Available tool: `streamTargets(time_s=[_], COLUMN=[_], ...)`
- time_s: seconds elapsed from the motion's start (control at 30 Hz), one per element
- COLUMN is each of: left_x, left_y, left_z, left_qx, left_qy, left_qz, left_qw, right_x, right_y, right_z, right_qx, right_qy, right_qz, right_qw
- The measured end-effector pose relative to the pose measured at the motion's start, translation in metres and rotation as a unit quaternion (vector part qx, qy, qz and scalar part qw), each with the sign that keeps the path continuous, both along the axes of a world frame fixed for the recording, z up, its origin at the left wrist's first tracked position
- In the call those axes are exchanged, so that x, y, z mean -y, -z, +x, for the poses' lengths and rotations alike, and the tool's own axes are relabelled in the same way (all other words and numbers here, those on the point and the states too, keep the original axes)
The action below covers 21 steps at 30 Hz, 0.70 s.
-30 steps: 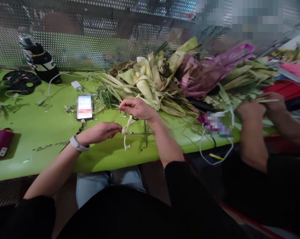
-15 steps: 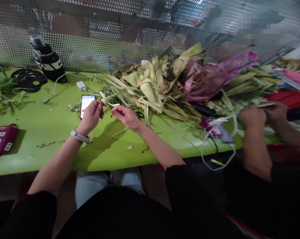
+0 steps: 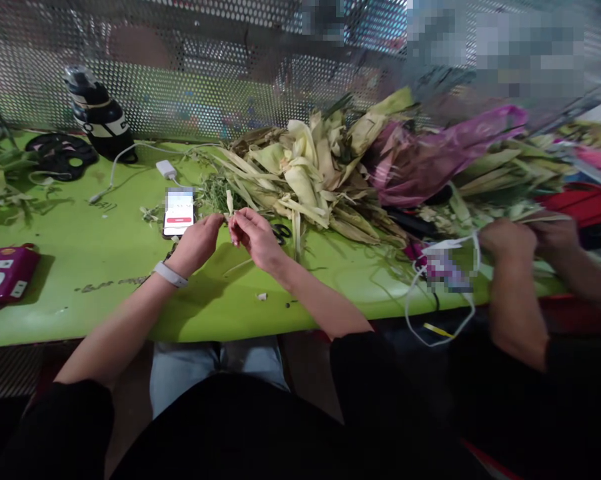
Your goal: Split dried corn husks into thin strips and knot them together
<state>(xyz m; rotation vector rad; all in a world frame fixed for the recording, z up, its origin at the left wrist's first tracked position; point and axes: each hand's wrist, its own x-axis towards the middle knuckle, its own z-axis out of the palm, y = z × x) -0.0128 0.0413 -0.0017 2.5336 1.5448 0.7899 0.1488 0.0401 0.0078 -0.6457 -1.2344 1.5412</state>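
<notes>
A small pale plant piece (image 3: pixel 229 201), perhaps a folded strip of corn husk, stands upright at the fingertips of my right hand (image 3: pixel 257 239), which is closed on it. Close beside it on the left, my left hand (image 3: pixel 200 243) has its fingers pinched together; whatever they hold is too small to make out. A light wristband (image 3: pixel 170 275) is on my left wrist. Behind both hands lies a big heap of corn husks (image 3: pixel 300 177), with thin green sprigs (image 3: pixel 213 192) at its left end. Black scissor handles (image 3: pixel 282 233) show just past my right hand.
On the green table (image 3: pixel 105 287) lie a lit phone (image 3: pixel 179 217), a white adapter (image 3: pixel 165 169) with cable, a purple socket box (image 3: pixel 8 275) and a dark bottle (image 3: pixel 100 120). A purple plastic bag (image 3: pixel 415 160) rests among husks. At right, a co-worker's hands (image 3: pixel 508 240) work.
My left hand has come down and right, uncovering the phone. My right hand stays close by, and the pale piece now points upward at its fingertips.
</notes>
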Motion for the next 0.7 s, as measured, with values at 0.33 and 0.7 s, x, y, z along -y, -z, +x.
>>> streamTargets(time_s=[0.33, 0.7], left_x=[0.007, 0.012], left_y=[-0.009, -0.010], left_z=[0.001, 0.007], left_qx=[-0.076, -0.122], left_qy=[-0.040, 0.090], left_qz=[0.009, 0.025], left_qw=[0.996, 0.988], right_x=[0.010, 0.002], right_y=[-0.011, -0.038], right_z=[0.005, 0.031], right_qx=[0.155, 0.278], right_qy=[-0.047, -0.047], right_qz=[0.126, 0.197], right_qw=[0.979, 0.939])
